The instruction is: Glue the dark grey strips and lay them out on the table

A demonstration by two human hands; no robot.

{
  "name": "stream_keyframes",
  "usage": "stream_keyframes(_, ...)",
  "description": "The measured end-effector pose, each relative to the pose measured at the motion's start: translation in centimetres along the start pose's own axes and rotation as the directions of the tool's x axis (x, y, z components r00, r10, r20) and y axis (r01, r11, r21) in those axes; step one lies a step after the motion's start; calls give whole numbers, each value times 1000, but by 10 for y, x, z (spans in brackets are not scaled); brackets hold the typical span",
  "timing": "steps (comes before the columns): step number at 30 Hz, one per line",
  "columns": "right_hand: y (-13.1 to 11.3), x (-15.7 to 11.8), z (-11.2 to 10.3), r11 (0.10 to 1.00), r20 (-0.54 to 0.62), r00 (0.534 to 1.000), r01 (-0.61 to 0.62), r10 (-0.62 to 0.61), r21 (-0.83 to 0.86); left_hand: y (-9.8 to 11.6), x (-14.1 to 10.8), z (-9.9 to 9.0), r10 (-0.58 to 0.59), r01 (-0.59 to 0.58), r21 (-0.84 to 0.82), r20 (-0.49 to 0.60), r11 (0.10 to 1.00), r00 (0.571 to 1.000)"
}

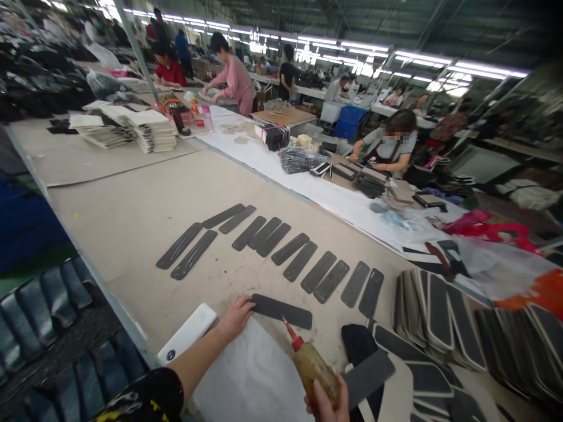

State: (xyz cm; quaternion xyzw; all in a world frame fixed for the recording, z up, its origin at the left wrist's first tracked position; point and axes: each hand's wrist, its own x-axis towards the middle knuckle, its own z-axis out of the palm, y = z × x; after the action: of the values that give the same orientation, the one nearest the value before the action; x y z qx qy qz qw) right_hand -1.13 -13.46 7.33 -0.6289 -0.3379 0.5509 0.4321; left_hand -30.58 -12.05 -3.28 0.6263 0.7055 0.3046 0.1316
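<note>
My left hand [238, 313] has its fingers closed at the left end of a dark grey, round-cornered strip [284, 312] lying on the table. In my right hand [328, 401] is a squeeze bottle [314, 366] of yellowish-brown liquid, tilted so that its red nozzle points at the strip's lower edge. Several similar dark strips [299, 261] lie in a slanting row beyond, some of them glossy. A translucent white sheet [255, 375] spreads between my forearms. Beside the bottle rests a loose dark grey piece [372, 375].
A white phone [188, 333] lies left of my forearm. Stacks of dark, pale-edged pieces [437, 310] stand at the right. Pale stacks [152, 129] sit at the far left. A co-worker [391, 146] handles pieces across the table. Dark curved pieces [48, 293] lie below the left edge.
</note>
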Motion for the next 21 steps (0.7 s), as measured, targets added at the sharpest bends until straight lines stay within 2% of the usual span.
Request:
stream_keyframes(2,6,8,16,1000,-4,1000,-22,22,-7,-4,-8,-1,31,-31,4,46,1000,998)
stream_keyframes(4,12,15,29,998,23,1000,15,-14,-61,-5,-11,-1,35,-34,-9,66,999,997)
stream_keyframes(6,19,21,41,980,66,994,94,-84,-176,-3,-11,-2,33,-31,-32,83,999,996)
stream_keyframes(9,30,30,54,891,137,968,249,-212,-380,0,-10,-6,37,-30,-59,117,998,992)
stream_keyframes(13,43,39,70,764,244,902,431,-356,-480,4,-8,-10,14,0,-88,160,996,987)
stream_keyframes(16,48,42,80,671,327,830,557,-451,-489,5,-8,-11,-25,47,-115,185,992,982)
stream_keyframes(21,50,47,89,553,418,731,681,-539,-480,3,-9,-8,-21,43,-121,176,992,984)
